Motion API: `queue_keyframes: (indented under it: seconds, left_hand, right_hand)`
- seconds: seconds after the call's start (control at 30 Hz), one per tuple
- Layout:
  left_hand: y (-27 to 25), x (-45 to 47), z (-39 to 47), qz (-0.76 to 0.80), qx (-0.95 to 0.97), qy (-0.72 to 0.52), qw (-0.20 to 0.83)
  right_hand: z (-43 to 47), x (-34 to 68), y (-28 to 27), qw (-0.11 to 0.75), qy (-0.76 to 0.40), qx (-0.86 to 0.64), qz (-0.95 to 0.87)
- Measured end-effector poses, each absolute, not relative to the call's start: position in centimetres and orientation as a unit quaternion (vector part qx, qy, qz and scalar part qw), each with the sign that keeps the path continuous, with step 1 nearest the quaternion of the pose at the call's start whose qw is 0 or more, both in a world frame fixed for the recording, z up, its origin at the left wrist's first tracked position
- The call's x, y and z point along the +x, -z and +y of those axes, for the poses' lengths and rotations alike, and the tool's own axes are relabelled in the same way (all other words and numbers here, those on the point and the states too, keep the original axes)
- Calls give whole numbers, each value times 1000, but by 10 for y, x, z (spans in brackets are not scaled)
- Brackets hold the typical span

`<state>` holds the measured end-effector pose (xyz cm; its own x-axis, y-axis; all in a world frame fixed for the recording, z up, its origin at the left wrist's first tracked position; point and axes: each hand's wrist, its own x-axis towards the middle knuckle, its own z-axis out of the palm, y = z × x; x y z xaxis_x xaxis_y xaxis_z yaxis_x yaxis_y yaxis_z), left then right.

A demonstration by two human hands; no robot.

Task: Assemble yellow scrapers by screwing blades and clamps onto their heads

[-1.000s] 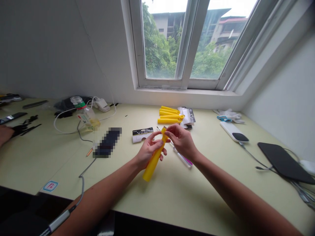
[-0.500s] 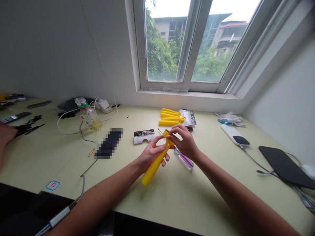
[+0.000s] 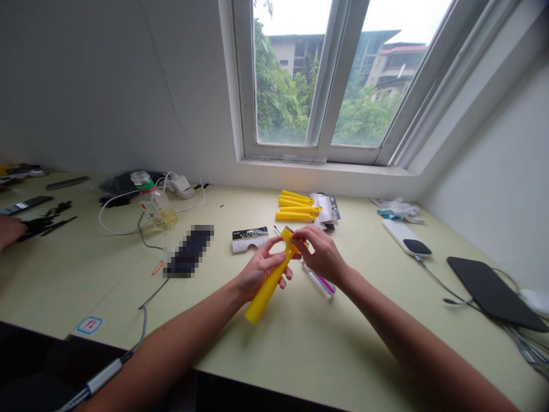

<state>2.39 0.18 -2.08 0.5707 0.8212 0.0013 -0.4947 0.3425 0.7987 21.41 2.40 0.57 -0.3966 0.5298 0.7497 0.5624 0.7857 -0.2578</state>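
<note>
My left hand (image 3: pixel 261 268) is wrapped around the middle of a yellow scraper (image 3: pixel 266 294), a plastic handle with a flared flat head. It is tilted above the table, head away from me. At that head, the fingers of my right hand (image 3: pixel 319 252) are pinched; whether a small part is between them is hidden. A thin screwdriver-like shaft (image 3: pixel 278 230) shows just beyond the head. Under my right hand lies a clear and purple pen-like tool (image 3: pixel 319 280). Farther back are several more yellow scrapers (image 3: pixel 295 216) beside crumpled packaging (image 3: pixel 326 209).
A black and white card package (image 3: pixel 249 236) lies behind my left hand. Leftward are a blurred-out dark device (image 3: pixel 189 252), a bottle (image 3: pixel 155 203) and cables. A white device (image 3: pixel 405 237) and a black tablet-like slab (image 3: pixel 493 292) lie right. Another person's hand (image 3: pixel 11 230) rests far left.
Both hands keep hold of the yellow scraper. My right fingers have shifted slightly at its head. The whole view has moved a little.
</note>
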Motion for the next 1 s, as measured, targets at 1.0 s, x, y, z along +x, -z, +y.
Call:
queue_keyframes:
  seconds: [1.0]
  left_hand:
    - [14, 22, 2, 244, 436, -412, 762]
  right_hand:
    - [15, 214, -18, 366, 1, -387, -846]
